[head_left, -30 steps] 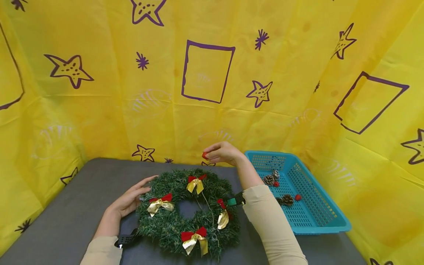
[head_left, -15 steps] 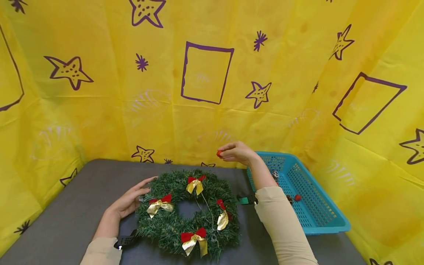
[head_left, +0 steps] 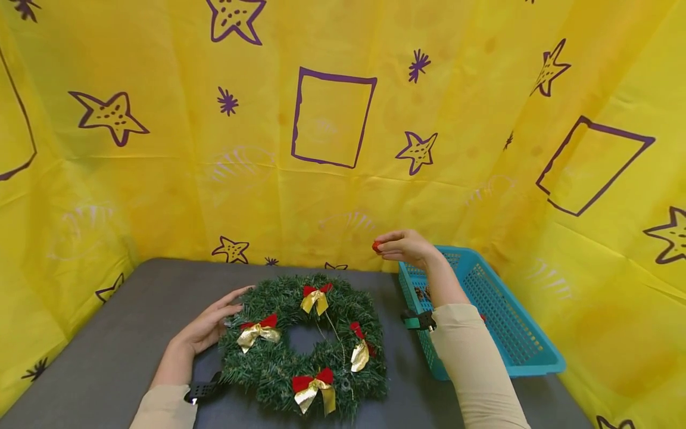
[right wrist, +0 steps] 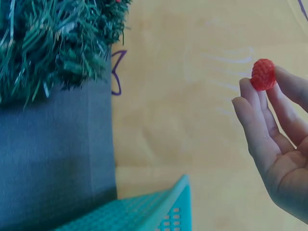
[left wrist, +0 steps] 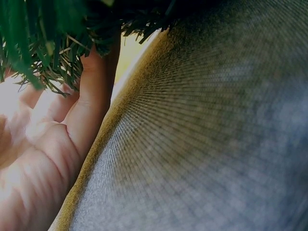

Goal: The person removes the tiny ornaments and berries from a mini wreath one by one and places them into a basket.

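Observation:
A green artificial wreath [head_left: 268, 363] lies on the grey table, decorated with several red and gold bows [head_left: 316, 298]. At its left edge my left hand [head_left: 211, 326] touches the greenery with extended fingers; the left wrist view shows the palm [left wrist: 43, 163] turned up beside the needles. Beyond the wreath's right side, my right hand [head_left: 411, 248] is raised in the air. It pinches a red raspberry [right wrist: 263, 74] between thumb and fingertips, well clear of the wreath and in front of the yellow cloth.
A blue-green plastic basket [head_left: 504, 298] stands to the right, partly behind my right forearm. Inside it are pine cones [head_left: 420, 293] and a mostly hidden red piece [head_left: 483, 318]. Yellow cloth [head_left: 332, 202] with purple drawings hangs at the back and sides of the grey table [head_left: 177, 286].
My right hand has moved rightward, away from above the wreath's top and toward the basket, still holding the raspberry. My left hand and the wreath have stayed in place.

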`<state>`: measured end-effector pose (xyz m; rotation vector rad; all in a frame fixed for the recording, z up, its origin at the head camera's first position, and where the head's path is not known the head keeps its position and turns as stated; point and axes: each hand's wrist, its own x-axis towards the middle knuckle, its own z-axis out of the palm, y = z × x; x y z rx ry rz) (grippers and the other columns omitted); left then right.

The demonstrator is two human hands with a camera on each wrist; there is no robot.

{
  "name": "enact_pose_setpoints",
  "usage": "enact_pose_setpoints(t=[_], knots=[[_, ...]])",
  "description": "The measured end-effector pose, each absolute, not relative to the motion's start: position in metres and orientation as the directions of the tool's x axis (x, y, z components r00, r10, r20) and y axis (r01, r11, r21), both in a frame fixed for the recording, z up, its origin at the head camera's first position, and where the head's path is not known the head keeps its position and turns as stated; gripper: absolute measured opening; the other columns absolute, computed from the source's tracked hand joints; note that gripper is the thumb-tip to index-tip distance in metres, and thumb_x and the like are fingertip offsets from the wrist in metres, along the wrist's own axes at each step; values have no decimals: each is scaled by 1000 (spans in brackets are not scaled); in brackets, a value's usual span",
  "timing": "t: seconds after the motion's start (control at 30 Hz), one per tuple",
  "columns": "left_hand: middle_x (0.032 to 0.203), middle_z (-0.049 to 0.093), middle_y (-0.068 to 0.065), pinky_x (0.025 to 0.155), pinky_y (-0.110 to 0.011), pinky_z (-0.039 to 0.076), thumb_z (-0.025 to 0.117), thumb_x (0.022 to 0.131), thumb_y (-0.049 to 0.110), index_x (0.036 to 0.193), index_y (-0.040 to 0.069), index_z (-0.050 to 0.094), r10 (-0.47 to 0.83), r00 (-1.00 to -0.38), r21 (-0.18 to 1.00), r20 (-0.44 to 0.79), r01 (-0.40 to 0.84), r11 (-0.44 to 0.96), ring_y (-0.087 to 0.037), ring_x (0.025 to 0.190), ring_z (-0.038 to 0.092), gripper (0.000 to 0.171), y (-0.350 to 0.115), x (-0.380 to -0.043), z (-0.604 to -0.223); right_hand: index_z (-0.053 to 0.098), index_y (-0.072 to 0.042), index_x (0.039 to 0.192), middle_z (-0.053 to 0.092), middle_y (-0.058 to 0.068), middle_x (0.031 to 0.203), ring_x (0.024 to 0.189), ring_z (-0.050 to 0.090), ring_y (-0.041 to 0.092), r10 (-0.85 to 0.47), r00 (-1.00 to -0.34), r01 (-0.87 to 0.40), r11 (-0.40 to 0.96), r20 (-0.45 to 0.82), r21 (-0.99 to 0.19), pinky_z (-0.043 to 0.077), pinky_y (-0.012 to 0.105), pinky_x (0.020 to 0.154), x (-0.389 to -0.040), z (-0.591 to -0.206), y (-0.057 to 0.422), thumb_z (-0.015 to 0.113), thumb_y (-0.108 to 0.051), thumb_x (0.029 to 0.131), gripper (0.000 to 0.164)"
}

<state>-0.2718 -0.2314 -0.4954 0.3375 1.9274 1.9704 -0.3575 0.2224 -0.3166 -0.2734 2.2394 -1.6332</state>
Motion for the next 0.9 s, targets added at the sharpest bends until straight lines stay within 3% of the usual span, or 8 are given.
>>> enact_pose_setpoints(t=[0.13,0.37,0.6,0.7,0.9], knots=[[166,-24,-10,108,-79,-6,42,106,26,161,20,13,434,-898,997,-72,-79,1,-43,148,-29,62,-232,-271,-495,47,8,142,63,11,124,109,69,19,-357,-919,46,326,-168,-944,43,46,110,-357,-320,234,55,-4,99,44],[165,-25,-10,106,-80,-6,41,107,26,161,19,11,438,-896,997,-71,-72,13,-44,148,-29,63,-232,-273,-495,44,10,144,68,0,110,94,70,7,-360,-919,42,319,-163,-947,40,49,113,-354,-323,253,54,-5,100,48],[166,-24,-10,107,-80,-6,41,107,26,161,18,11,440,-895,997,-70,-71,14,-43,148,-30,63,-231,-273,-495,40,10,146,65,0,112,110,68,18,-345,-924,53,318,-167,-947,39,49,113,-354,-325,272,54,-6,100,50],[165,-24,-11,107,-80,-6,41,106,26,161,18,11,440,-895,997,-69,-70,13,-43,148,-30,63,-231,-272,-494,39,10,146,65,-3,111,115,66,20,-347,-923,46,322,-163,-946,44,43,110,-354,-327,280,53,-6,101,50],[165,-24,-11,107,-79,-9,42,106,25,161,17,12,444,-894,998,-61,-70,-4,-43,148,-31,63,-231,-271,-493,38,11,146,66,-6,109,106,68,10,-355,-921,41,319,-159,-947,51,32,102,-352,-330,294,55,-7,100,52]])
